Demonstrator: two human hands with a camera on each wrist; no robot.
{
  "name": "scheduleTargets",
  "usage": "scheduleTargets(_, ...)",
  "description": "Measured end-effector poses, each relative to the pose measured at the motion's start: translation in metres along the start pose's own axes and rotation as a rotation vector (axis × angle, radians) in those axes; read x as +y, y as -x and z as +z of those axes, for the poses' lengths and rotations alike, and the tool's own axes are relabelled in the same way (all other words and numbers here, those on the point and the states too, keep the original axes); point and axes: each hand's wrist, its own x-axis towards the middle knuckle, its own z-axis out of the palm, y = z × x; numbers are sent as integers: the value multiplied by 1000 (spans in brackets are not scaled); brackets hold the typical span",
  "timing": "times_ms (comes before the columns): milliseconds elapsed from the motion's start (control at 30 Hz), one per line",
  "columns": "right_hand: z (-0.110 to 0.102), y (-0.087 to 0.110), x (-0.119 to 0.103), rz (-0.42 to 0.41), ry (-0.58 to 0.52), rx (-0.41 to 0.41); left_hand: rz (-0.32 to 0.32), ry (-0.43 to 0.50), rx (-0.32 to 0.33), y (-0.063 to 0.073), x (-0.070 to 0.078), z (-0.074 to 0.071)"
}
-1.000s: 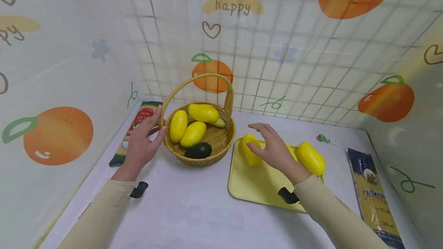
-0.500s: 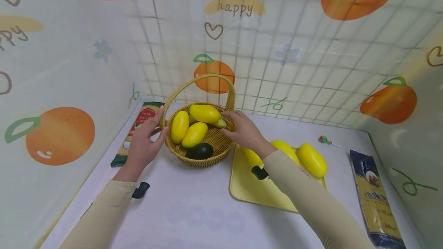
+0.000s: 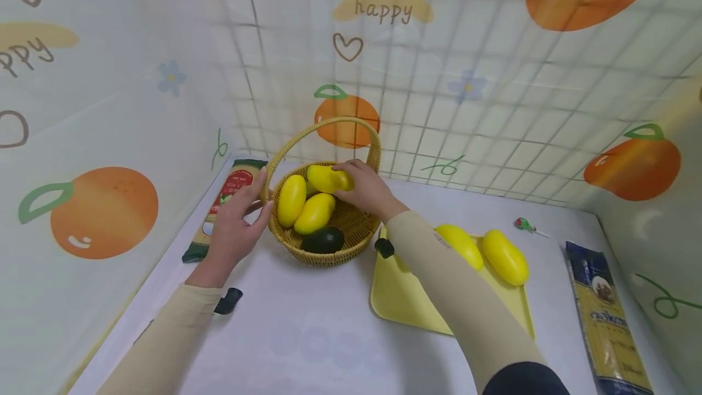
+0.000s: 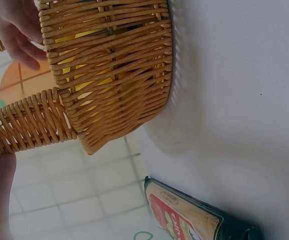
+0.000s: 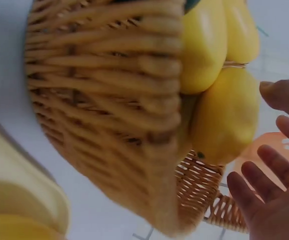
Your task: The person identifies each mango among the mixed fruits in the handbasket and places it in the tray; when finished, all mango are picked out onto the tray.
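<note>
A wicker basket (image 3: 329, 256) with a tall arched handle stands on the table and holds several yellow mangoes (image 3: 315, 213) and a dark green avocado (image 3: 323, 240). My left hand (image 3: 237, 221) grips the base of the handle on the left, thumb in front and fingers behind; the left wrist view shows the handle (image 4: 29, 122) against it. My right hand (image 3: 366, 189) reaches over the right rim to the rear mango (image 3: 328, 179). In the right wrist view its fingers (image 5: 257, 182) are spread, and a gap shows between them and the rear mango (image 5: 227, 117).
Right of the basket, a yellow tray (image 3: 403, 313) bears more mangoes (image 3: 504, 258), partly behind my right sleeve. A lollipop (image 3: 526, 225) lies behind it. A blue spaghetti pack (image 3: 606, 316) is at the far right, a red-and-green food packet (image 3: 227, 200) behind my left hand.
My right hand has moved left from above the tray, over the basket's rim, to the rear mango. My left hand has stayed at the handle. The head view has shifted slightly.
</note>
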Motion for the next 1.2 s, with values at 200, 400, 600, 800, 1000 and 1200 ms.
scheduleTargets(200,8,-16,-1,5,17,-13,3,3,3,0,-2,1)
scheduleTargets(400,12,-24,-2,18,-1,-49,3,3,-5,1,-1,2)
scheduleTargets(600,14,-27,-1,49,6,-87,1,-7,3,0,0,0)
scheduleTargets(800,14,-24,-4,81,38,-93,-5,-11,-5,1,1,0)
scheduleTargets(1000,13,-20,-5,76,57,-88,8,-15,5,1,1,0)
scheduleTargets(1200,7,-11,-5,75,0,-77,1,-13,5,0,2,-1)
